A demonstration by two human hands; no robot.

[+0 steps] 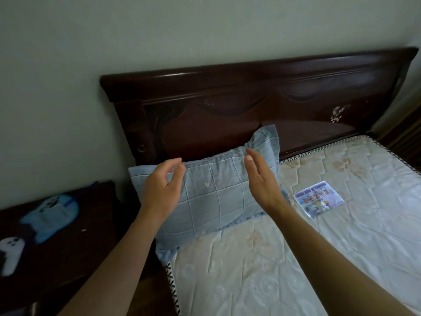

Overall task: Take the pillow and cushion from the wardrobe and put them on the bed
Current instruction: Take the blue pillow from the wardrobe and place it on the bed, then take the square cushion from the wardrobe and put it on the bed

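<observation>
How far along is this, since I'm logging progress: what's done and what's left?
Done: the blue checked pillow lies on the mattress, its far edge against the headboard. In hand: nothing; the left hand and right hand are open in front of the pillow, gripping nothing. Left: the cushion, nowhere in view.
</observation>
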